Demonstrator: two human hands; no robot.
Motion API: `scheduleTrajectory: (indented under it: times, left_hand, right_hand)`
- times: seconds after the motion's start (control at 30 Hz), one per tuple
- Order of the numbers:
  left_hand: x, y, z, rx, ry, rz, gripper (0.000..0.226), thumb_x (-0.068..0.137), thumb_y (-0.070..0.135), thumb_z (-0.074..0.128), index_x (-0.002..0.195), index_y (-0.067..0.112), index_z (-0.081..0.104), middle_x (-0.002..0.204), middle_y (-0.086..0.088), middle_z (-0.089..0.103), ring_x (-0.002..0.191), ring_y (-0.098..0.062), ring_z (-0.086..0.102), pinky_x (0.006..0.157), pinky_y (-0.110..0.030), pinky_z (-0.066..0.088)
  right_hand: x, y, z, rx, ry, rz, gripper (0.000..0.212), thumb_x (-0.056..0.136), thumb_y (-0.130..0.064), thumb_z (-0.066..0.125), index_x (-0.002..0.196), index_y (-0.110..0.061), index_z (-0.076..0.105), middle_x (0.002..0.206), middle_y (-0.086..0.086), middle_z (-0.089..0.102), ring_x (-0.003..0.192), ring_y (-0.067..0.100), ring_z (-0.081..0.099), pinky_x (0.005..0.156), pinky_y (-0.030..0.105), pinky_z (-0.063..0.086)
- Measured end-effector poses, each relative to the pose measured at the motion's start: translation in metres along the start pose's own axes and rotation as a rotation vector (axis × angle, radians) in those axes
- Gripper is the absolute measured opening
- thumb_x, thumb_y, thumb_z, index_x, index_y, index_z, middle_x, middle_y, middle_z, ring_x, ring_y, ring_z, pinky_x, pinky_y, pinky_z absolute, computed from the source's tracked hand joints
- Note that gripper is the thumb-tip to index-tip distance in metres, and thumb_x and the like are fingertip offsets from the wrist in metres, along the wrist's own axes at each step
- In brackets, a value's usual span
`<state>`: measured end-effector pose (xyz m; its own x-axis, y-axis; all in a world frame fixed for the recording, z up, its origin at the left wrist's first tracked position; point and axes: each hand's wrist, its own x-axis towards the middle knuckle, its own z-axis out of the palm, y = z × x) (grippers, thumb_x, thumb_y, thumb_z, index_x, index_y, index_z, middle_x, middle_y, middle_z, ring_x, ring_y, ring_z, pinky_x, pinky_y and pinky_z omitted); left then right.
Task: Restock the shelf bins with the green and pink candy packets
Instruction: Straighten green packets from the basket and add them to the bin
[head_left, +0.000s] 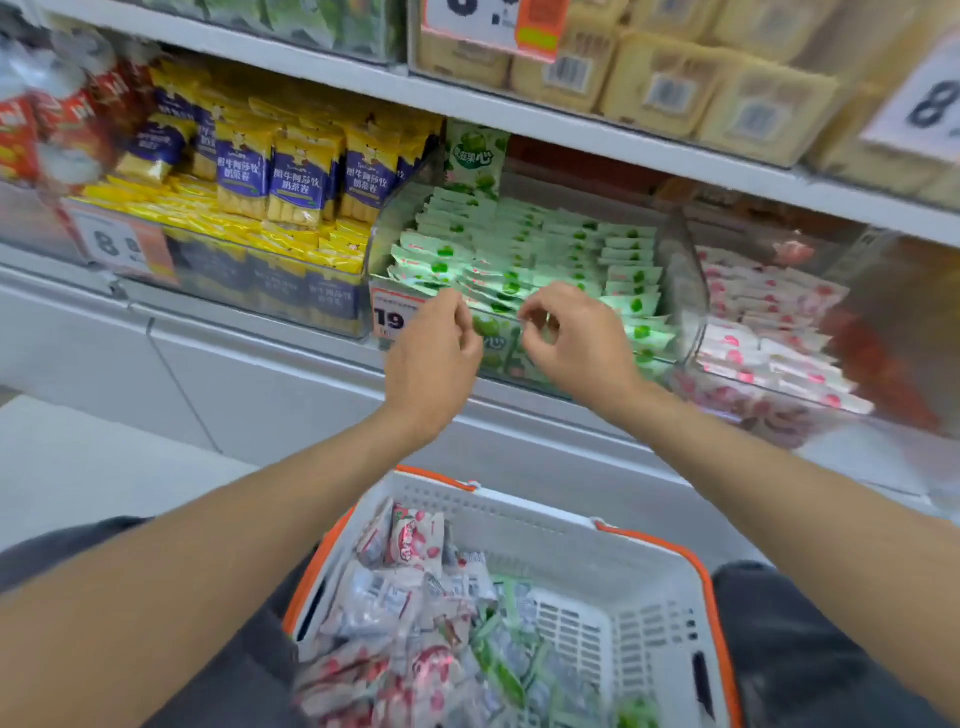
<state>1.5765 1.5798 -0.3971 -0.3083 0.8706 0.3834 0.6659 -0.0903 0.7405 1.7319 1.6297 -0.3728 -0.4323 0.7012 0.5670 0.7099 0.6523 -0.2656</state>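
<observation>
While both hands sit at the front edge of the clear bin (683, 270), left hand (436, 345) and right hand (576, 338) have fingers curled; can't tell if either pinches anything. Green candy packets (524, 249) fill that bin, pink candy packets (763, 312) are in the next bin right, and more of both are in the basket (545, 512) below.

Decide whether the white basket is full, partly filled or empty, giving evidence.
Partly filled. Pink and green packets heap at the left of the white basket; its right wall and floor show bare.
</observation>
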Motion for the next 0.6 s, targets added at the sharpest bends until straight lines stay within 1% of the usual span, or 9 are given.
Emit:
scheduleTrajectory:
  times: [0.1, 0.17, 0.23, 0.3, 0.37, 0.43, 0.5, 0.53, 0.6]
  left_hand:
    - [-0.048, -0.014, 0.02, 0.007, -0.272, -0.224, 0.009, 0.081, 0.014, 0.058, 0.085, 0.02, 0.052, 0.076, 0.003, 0.057, 0.081, -0.028, 0.058, 0.073, -0.039, 0.048]
    - [-0.08, -0.03, 0.033, 0.077, -0.478, -0.324, 0.004, 0.082, 0.014, 0.059, 0.085, 0.017, 0.058, 0.086, -0.003, 0.066, 0.089, -0.028, 0.062, 0.079, -0.037, 0.051]
    - [-0.108, -0.047, 0.046, 0.172, -0.673, -0.365, 0.01, 0.085, 0.013, 0.057, 0.087, 0.009, 0.066, 0.097, -0.009, 0.071, 0.093, -0.027, 0.065, 0.081, -0.035, 0.052]
    - [-0.129, -0.057, 0.057, 0.273, -0.854, -0.37, 0.019, 0.086, 0.011, 0.054, 0.09, 0.001, 0.071, 0.099, -0.015, 0.072, 0.094, -0.027, 0.066, 0.081, -0.033, 0.052]
    - [-0.143, -0.063, 0.066, 0.348, -1.0, -0.352, 0.022, 0.086, 0.008, 0.053, 0.092, -0.001, 0.071, 0.098, -0.016, 0.071, 0.097, -0.028, 0.066, 0.082, -0.034, 0.053]
    - [-0.149, -0.068, 0.072, 0.384, -1.085, -0.348, 0.021, 0.087, 0.007, 0.052, 0.094, -0.002, 0.069, 0.098, -0.014, 0.069, 0.094, -0.028, 0.066, 0.081, -0.034, 0.053]
    - [-0.15, -0.071, 0.075, 0.39, -1.115, -0.344, 0.021, 0.089, 0.006, 0.053, 0.099, -0.003, 0.069, 0.101, -0.014, 0.065, 0.096, -0.028, 0.065, 0.083, -0.034, 0.052]
    - [-0.15, -0.073, 0.077, 0.388, -1.119, -0.347, 0.022, 0.091, 0.006, 0.053, 0.102, -0.004, 0.07, 0.106, -0.015, 0.066, 0.1, -0.029, 0.065, 0.085, -0.034, 0.052]
    - [-0.151, -0.079, 0.078, 0.392, -1.125, -0.364, 0.021, 0.093, 0.004, 0.054, 0.105, -0.003, 0.069, 0.106, -0.012, 0.066, 0.096, -0.026, 0.064, 0.082, -0.031, 0.051]
  right_hand:
    - [-0.069, -0.002, 0.004, 0.018, -0.244, 0.084, 0.012, 0.081, -0.015, 0.057, 0.089, -0.017, 0.067, 0.087, -0.002, 0.064, 0.077, 0.021, 0.059, 0.066, 0.033, 0.047]
    - [-0.119, 0.004, 0.017, 0.032, -0.512, 0.176, 0.015, 0.085, -0.013, 0.056, 0.093, -0.016, 0.068, 0.093, -0.001, 0.067, 0.083, 0.022, 0.06, 0.072, 0.033, 0.048]
    - [-0.174, 0.019, 0.035, 0.048, -0.776, 0.311, 0.019, 0.088, -0.012, 0.054, 0.099, -0.016, 0.069, 0.102, -0.001, 0.068, 0.091, 0.02, 0.06, 0.078, 0.03, 0.047]
    - [-0.229, 0.036, 0.056, 0.084, -0.94, 0.491, 0.022, 0.089, -0.009, 0.053, 0.103, -0.014, 0.069, 0.111, 0.002, 0.068, 0.101, 0.02, 0.061, 0.085, 0.029, 0.048]
    - [-0.274, 0.047, 0.075, 0.076, -1.085, 0.603, 0.026, 0.09, -0.006, 0.052, 0.108, -0.012, 0.069, 0.119, 0.006, 0.065, 0.109, 0.023, 0.059, 0.091, 0.032, 0.048]
    - [-0.305, 0.054, 0.093, 0.093, -1.161, 0.693, 0.028, 0.091, -0.005, 0.052, 0.114, -0.009, 0.068, 0.125, 0.009, 0.061, 0.112, 0.025, 0.057, 0.091, 0.032, 0.048]
    - [-0.327, 0.058, 0.111, 0.166, -1.156, 0.816, 0.028, 0.09, -0.003, 0.053, 0.114, -0.003, 0.068, 0.125, 0.013, 0.061, 0.11, 0.028, 0.059, 0.089, 0.033, 0.048]
    - [-0.335, 0.06, 0.119, 0.203, -1.142, 0.889, 0.027, 0.09, -0.001, 0.053, 0.113, 0.002, 0.068, 0.125, 0.018, 0.062, 0.106, 0.03, 0.06, 0.089, 0.037, 0.05]
    - [-0.348, 0.06, 0.136, 0.256, -1.101, 1.035, 0.028, 0.09, 0.002, 0.053, 0.115, 0.009, 0.063, 0.129, 0.025, 0.057, 0.109, 0.035, 0.06, 0.095, 0.044, 0.05]
